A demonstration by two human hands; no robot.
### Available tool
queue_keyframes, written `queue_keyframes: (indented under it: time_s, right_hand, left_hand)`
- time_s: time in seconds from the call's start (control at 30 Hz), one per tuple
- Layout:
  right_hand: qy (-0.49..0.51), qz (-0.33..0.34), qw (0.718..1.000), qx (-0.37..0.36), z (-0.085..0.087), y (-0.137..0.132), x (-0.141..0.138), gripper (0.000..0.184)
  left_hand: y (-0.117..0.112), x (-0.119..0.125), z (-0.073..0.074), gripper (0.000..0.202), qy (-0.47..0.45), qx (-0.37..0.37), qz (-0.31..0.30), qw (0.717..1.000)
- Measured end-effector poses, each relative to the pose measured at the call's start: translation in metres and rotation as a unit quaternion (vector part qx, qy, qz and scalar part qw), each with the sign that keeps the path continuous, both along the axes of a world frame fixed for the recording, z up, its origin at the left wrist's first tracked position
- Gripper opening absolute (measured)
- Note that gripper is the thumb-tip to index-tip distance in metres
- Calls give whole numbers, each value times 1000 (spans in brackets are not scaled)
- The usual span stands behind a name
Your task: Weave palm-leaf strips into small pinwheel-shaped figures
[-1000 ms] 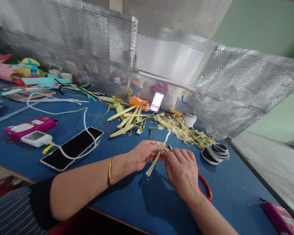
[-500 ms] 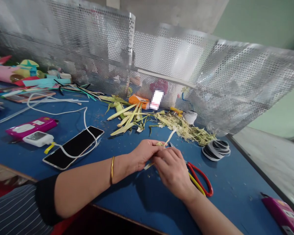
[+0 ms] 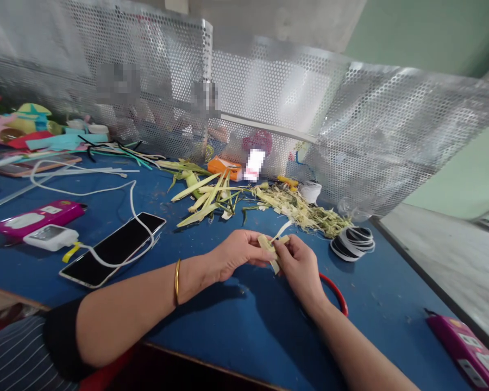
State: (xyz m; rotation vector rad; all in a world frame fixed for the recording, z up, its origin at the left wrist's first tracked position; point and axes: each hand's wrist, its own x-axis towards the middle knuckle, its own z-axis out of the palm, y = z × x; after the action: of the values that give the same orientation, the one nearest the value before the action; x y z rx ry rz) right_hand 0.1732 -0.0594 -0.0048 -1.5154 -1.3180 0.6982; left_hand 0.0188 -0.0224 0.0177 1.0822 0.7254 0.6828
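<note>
Left hand (image 3: 239,255) and right hand (image 3: 302,271), grip snug around husk strips (image 3: 264,243), blue tabletop (image 3: 228,326) out to near edge (image 3: 212,365)

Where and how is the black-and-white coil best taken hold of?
Grip the coil around its rounded outer wall, probably from the near right: the wall stands up from the table, while shredded husk crowds its far left.
</note>
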Motion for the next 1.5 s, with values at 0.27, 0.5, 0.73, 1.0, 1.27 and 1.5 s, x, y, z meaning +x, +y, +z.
queue_keyframes:
  time_s: [0.27,0.5,0.73,1.0,1.27,1.5]
  right_hand:
    - [-104,-32,993,54,-3,1,-1,28]
    - [34,-19,999,-4,0,-1,-3,29]
    - [-2,155,984,90,12,-7,4,17]
    - [-340,125,893,268,17,-10,6,13]
    - [-258,4,958,125,9,-5,8,21]
    - [-154,15,986,64,8,-3,3,23]
  left_hand:
    - [-2,5,-4,24,6,8,52,999]
    - [3,5,-3,16,32,-16,125,992]
    - [13,0,0,14,61,0,203,977]
    - [2,5,-8,11,89,90,120,985]
    - [-1,3,0,4,117,97,71,986]
    - [-6,6,-7,15,108,105,66,986]
